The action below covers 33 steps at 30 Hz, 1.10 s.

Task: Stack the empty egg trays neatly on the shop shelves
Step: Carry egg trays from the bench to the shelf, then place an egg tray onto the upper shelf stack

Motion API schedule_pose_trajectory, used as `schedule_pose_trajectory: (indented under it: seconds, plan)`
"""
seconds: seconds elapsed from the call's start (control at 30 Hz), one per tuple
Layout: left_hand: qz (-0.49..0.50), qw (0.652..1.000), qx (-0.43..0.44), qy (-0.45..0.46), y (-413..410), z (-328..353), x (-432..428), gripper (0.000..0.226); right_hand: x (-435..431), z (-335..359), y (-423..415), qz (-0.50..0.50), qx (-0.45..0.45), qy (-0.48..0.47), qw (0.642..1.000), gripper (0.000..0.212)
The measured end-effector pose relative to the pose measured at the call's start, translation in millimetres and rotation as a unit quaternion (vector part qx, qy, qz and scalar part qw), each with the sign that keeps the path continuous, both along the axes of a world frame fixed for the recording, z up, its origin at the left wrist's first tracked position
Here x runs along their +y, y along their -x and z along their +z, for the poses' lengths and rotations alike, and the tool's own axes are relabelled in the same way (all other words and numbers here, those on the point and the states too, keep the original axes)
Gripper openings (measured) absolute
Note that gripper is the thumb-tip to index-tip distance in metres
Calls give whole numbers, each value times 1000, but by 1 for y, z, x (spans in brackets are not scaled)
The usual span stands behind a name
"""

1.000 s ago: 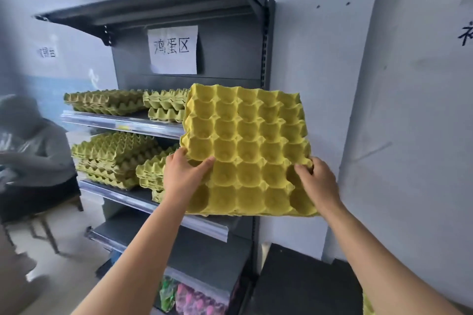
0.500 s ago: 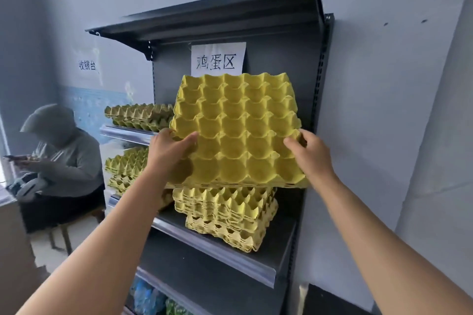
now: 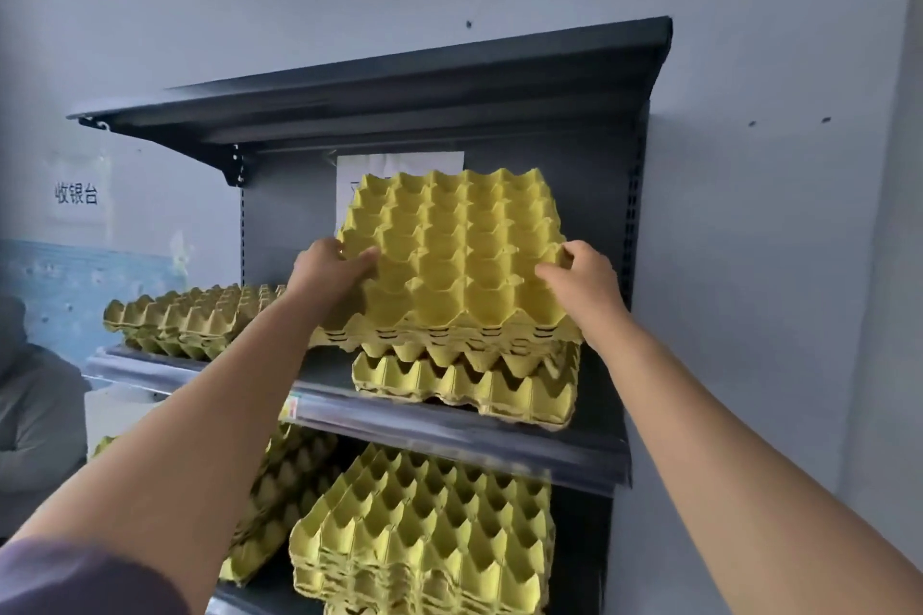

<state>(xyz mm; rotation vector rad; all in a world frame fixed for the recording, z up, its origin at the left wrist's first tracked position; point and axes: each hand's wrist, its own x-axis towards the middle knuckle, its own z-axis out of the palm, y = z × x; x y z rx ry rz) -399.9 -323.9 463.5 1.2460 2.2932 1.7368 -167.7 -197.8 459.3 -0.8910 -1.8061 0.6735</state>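
A person's left hand point(image 3: 324, 270) and right hand point(image 3: 582, 282) grip opposite sides of a tilted bundle of yellow egg trays point(image 3: 449, 260) at centre frame, directly over a short stack point(image 3: 464, 387) on the upper shelf point(image 3: 449, 437) (other stacks point(image 3: 190, 320) sit at left and on the level below).

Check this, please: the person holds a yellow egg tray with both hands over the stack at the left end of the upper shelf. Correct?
One detail is wrong. The head view shows the left hand and right hand holding the egg tray over the stack at the right end of the upper shelf, not the left end.
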Motion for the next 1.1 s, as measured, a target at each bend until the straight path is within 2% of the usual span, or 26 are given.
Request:
schedule_pose_trajectory:
  seconds: [0.1,0.27,0.33,0.4,0.47,0.6,0.7,0.83,0.97,1.1]
  plan:
    - [-24,999,23,32,28,11,33,46,17,8,20,-34,6,-7,999,7]
    - [-60,993,39,91,74,16,90,48,44,18,51,-101,12,17,995,31]
    - [-65,987,69,133,86,14,107,50,54,15,60,-124,-2,56,991,31]
    - [-68,972,134,182,91,14,118,50,58,10,62,-132,-21,103,986,22]
    - [-64,956,190,215,92,15,123,50,62,4,62,-143,-15,120,982,23]
    - [-3,929,282,239,86,18,123,39,64,3,63,-200,-54,38,978,33]
    - [39,920,346,181,76,22,119,34,56,5,63,-252,-94,-52,962,28]
    - [9,924,358,135,65,27,117,30,45,7,60,-290,-131,-148,936,21]
    - [-6,926,374,57,45,27,109,25,43,6,51,-302,-127,-253,910,24]
    - [-42,915,401,-19,0,26,101,22,35,1,23,-319,-133,-356,868,27]
